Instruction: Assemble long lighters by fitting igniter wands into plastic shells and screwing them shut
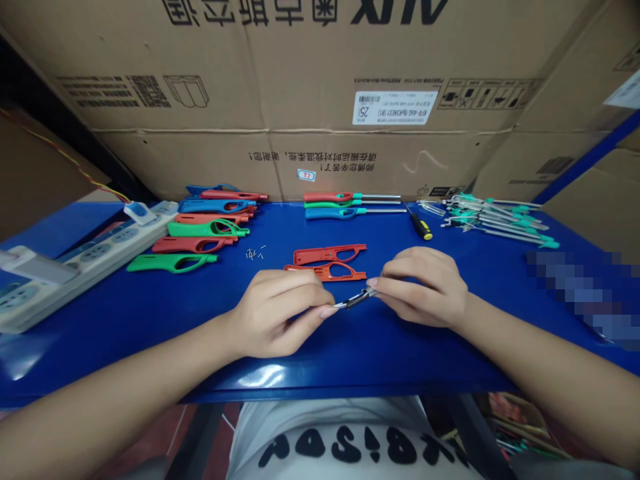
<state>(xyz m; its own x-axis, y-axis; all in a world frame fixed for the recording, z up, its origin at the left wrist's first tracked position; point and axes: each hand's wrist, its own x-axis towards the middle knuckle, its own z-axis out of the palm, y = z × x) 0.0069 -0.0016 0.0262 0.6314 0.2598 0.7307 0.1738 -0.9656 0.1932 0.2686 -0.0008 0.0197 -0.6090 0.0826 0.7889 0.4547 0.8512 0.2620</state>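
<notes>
Two hands share one slim black-and-silver part point(357, 300): the left hand point(283, 313) pinches one end between thumb and fingers, the right hand point(424, 287) pinches the other. From here I see it held just on the wearer's side of two red shell halves point(315, 256) on the blue table point(380, 363). Farther out lie tiny screws point(251, 254), three long-nosed lighters point(323, 214), a screwdriver point(421, 227) and piled clear-and-green parts point(500, 219).

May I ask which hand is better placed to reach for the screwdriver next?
Probably the right hand: the screwdriver lies just beyond it, farther from the left hand, though both pinch a small part.
</notes>
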